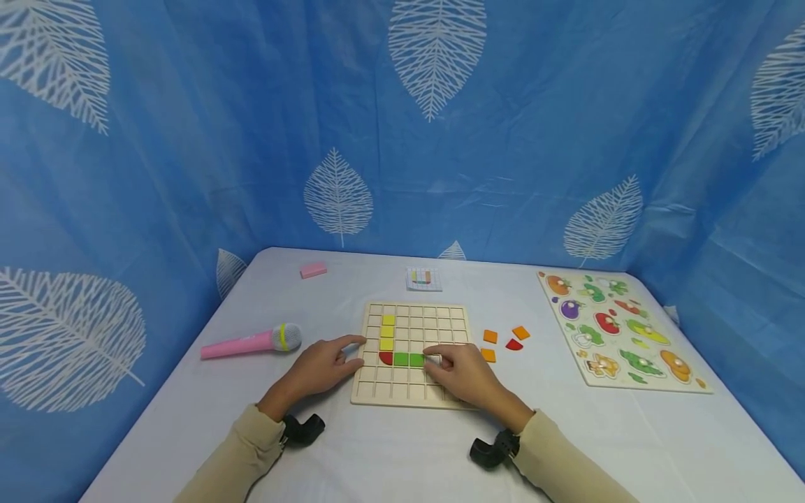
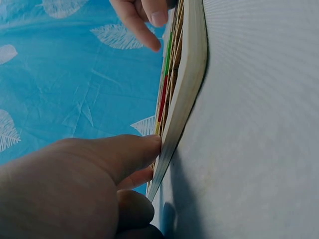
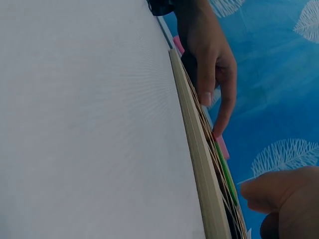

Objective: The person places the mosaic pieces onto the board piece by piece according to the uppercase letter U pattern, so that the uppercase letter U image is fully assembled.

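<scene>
A pale wooden grid board (image 1: 393, 391) lies on the table. It bears a column of yellow square tiles (image 1: 387, 332), a red quarter-round tile (image 1: 386, 358) and a row of green square tiles (image 1: 400, 359). At the board's left edge is my left hand (image 1: 321, 363), its index finger and thumb touching the rim; the thumb (image 2: 134, 152) shows close up in the left wrist view. Over the right end of the green row is my right hand (image 1: 465, 374), thumb and index fingertips slightly apart. The right wrist view shows those fingertips (image 3: 249, 190) just above the board; contact with the tile is unclear.
Orange square tiles (image 1: 490, 337) and a red quarter-round tile (image 1: 513, 344) lie right of the board. A pattern card (image 1: 424, 279) lies behind it. A pink microphone (image 1: 251, 344) and pink block (image 1: 313, 270) are to the left, a vegetable puzzle board (image 1: 619, 335) to the right.
</scene>
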A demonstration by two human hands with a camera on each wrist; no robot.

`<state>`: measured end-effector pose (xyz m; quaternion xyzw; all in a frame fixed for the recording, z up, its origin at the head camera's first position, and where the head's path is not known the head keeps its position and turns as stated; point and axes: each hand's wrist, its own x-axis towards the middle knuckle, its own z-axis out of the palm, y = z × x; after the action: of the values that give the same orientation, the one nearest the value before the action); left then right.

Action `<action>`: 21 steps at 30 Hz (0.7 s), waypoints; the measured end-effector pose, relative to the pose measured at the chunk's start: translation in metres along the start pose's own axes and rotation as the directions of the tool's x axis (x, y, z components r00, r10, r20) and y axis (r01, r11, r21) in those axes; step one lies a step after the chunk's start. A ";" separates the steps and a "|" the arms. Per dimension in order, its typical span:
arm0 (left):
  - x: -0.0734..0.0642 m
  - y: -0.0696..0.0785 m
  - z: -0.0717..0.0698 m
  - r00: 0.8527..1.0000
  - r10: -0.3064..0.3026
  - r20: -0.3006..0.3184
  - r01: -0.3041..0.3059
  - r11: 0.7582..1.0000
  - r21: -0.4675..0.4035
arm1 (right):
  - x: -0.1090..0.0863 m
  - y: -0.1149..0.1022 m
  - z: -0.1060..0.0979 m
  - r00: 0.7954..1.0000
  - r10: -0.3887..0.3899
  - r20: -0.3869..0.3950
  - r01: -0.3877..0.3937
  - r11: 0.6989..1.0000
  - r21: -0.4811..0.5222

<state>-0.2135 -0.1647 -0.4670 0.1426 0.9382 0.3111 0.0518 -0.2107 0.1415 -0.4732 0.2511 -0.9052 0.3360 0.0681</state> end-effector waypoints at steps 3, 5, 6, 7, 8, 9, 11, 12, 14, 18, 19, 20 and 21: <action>0.000 0.000 0.000 1.000 0.008 0.003 -0.008 1.000 -0.001 | -0.007 0.004 -0.005 1.000 -0.010 -0.019 0.010 0.999 0.032; 0.000 0.000 0.000 1.000 0.014 0.004 -0.014 1.000 0.007 | -0.011 0.007 -0.008 0.999 -0.006 -0.043 0.008 0.999 0.048; 0.000 0.000 -0.001 1.000 0.018 0.004 -0.018 1.000 0.011 | -0.013 0.009 -0.009 0.998 -0.001 -0.058 0.004 0.999 0.052; 0.000 0.000 -0.001 1.000 0.020 0.003 -0.020 1.000 0.012 | -0.016 0.011 -0.012 0.997 0.006 -0.074 -0.003 0.999 0.051; 0.000 0.000 0.000 1.000 0.023 0.003 -0.023 1.000 0.012 | -0.018 0.013 -0.014 0.996 0.011 -0.091 -0.006 0.999 0.049; 0.000 0.000 0.000 1.000 0.024 0.003 -0.024 1.000 0.012 | -0.020 0.016 -0.017 0.994 0.018 -0.108 -0.014 0.999 0.043; 0.000 -0.001 0.000 1.000 0.023 0.006 -0.023 1.000 0.015 | -0.024 0.020 -0.023 0.990 0.035 -0.139 -0.032 0.999 0.023; 0.000 -0.001 0.000 1.000 0.021 0.009 -0.021 1.000 0.015 | -0.026 0.023 -0.026 0.988 0.042 -0.151 -0.041 0.999 0.012; 0.001 -0.001 0.000 1.000 0.019 0.012 -0.019 1.000 0.017 | -0.030 0.028 -0.034 0.983 0.049 -0.176 -0.053 0.998 -0.018; 0.001 -0.001 0.001 1.000 0.017 0.012 -0.017 1.000 0.019 | -0.039 0.043 -0.051 0.971 0.075 -0.227 -0.099 0.991 -0.095; 0.001 -0.001 0.001 1.000 0.017 0.010 -0.017 1.000 0.018 | -0.041 0.047 -0.055 0.966 0.089 -0.243 -0.120 0.986 -0.116; 0.001 -0.002 0.001 1.000 0.016 0.009 -0.016 1.000 0.016 | -0.043 0.052 -0.060 0.959 0.110 -0.260 -0.149 0.980 -0.135; 0.001 -0.001 0.001 1.000 0.014 0.007 -0.014 1.000 0.016 | -0.045 0.056 -0.064 0.952 0.130 -0.278 -0.178 0.972 -0.154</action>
<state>-0.2150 -0.1651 -0.4684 0.1507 0.9395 0.3033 0.0517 -0.2027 0.2371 -0.4693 0.1251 -0.9310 0.2891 0.1845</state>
